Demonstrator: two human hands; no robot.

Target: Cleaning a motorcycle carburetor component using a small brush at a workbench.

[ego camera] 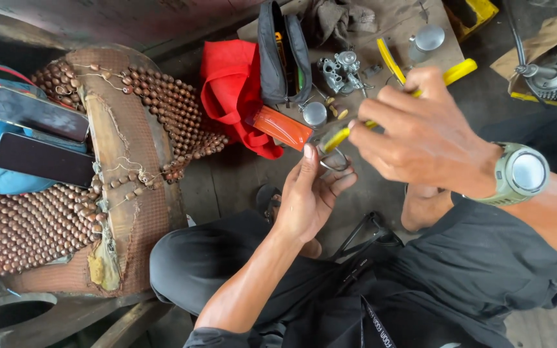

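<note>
My left hand (309, 193) holds a small round metal ring part (334, 161) between thumb and fingers, above my lap. My right hand (420, 132), with a grey watch (522, 173) on its wrist, grips yellow-handled pliers (394, 96). The pliers' jaws meet the ring at my left fingertips. One yellow handle sticks out past my right fingers toward the upper right.
A red cloth (233, 90), a black open tool pouch (283, 55) and an orange lens piece (282, 127) lie ahead. A metal carburettor (340, 72) and small round caps sit on cardboard. Two phones (40, 135) rest on a beaded seat cover (27, 219) at left.
</note>
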